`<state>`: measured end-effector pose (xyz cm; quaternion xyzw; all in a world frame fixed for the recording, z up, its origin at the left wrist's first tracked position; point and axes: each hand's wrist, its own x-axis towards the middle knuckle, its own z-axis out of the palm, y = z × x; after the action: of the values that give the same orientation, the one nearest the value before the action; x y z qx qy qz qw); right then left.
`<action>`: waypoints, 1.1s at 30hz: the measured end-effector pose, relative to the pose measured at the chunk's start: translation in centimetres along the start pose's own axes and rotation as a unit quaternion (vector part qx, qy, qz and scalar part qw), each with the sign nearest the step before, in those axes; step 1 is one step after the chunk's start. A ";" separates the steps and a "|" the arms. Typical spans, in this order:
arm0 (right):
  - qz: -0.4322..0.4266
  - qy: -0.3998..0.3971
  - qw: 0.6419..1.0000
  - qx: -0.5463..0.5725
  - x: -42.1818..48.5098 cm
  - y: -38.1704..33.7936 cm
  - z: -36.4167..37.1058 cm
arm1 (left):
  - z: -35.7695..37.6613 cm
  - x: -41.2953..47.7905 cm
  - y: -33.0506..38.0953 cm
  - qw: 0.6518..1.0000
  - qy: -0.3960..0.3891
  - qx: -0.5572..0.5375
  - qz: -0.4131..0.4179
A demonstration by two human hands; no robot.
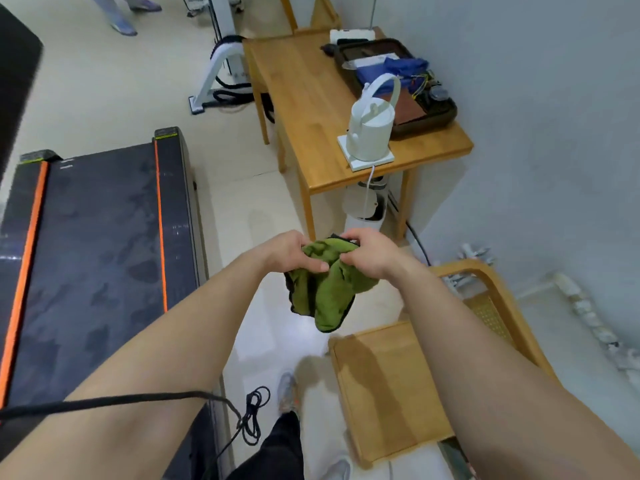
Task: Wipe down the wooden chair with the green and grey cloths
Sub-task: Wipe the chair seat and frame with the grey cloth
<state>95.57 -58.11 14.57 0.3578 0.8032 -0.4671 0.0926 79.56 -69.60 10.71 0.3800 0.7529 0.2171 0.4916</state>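
Both hands, left (pixel 292 252) and right (pixel 369 252), grip a crumpled green cloth with dark edging (pixel 320 289), held mid-air above the floor, just left of the light wooden chair (pixel 391 386).

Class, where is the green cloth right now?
Head view, centre: the green cloth hangs gripped by the left hand and right hand, beside the wooden chair.

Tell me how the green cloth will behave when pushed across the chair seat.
The crumpled green cloth droops between left hand and right hand: probably floppy and light. Fuzzy surface likely drags on the wooden chair seat, bunching.
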 end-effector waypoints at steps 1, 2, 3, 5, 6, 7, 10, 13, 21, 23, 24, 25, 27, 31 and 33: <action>0.001 -0.020 0.999 -0.032 1.5 -1.2 0.1 | -1.6 0.5 -1.0 1.000 0.008 0.002 -0.011; 0.005 -0.034 0.998 -0.051 3.0 -2.4 0.3 | -3.2 1.0 -1.9 1.000 0.018 0.004 -0.023; 0.010 -0.042 0.997 -0.060 4.6 -3.5 0.6 | -4.8 1.4 -2.8 0.999 0.027 0.007 -0.037; 0.020 -0.052 0.996 -0.070 7.6 -5.9 1.1 | -8.0 2.3 -4.3 0.997 0.032 0.050 -0.057; 0.020 -0.057 0.995 -0.076 9.1 -7.1 1.3 | -9.7 2.7 -4.9 0.994 0.035 0.087 -0.062; 0.018 -0.063 0.994 -0.084 10.6 -8.4 1.4 | -11.4 3.0 -5.6 0.989 0.046 0.125 -0.065; 0.003 -0.066 0.993 -0.099 14.8 -12.5 1.4 | -16.6 4.1 -7.7 0.981 0.079 0.160 -0.075; -0.009 -0.057 0.994 -0.089 18.5 -16.2 1.4 | -21.0 4.8 -9.3 0.981 0.037 0.169 -0.086; -0.054 0.010 0.996 -0.069 29.6 -24.6 1.7 | -32.0 8.9 -11.5 0.981 0.144 0.076 -0.105; -0.054 0.039 0.996 -0.063 33.5 -26.7 1.6 | -35.6 11.2 -11.5 0.978 0.178 0.055 -0.097; -0.054 0.050 0.996 -0.059 35.5 -27.7 1.4 | -37.5 12.6 -11.4 0.975 0.197 0.045 -0.090; -0.058 0.055 0.995 -0.051 37.7 -28.7 1.1 | -39.4 14.1 -11.1 0.973 0.212 0.032 -0.082; -0.065 0.057 0.996 -0.028 42.5 -30.6 0.3 | -43.5 17.7 -10.5 0.971 0.226 0.015 -0.073; -0.075 0.038 0.996 0.012 52.0 -34.7 -2.4 | -51.7 25.0 -9.9 0.977 0.197 0.031 -0.073; -0.073 0.035 0.997 0.014 56.4 -36.1 -4.1 | -55.8 28.7 -9.7 0.980 0.162 0.058 -0.097</action>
<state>31.49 -38.33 14.21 0.3159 0.8235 -0.4706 0.0253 19.07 -50.44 10.95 0.2924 0.8673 0.1829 0.3588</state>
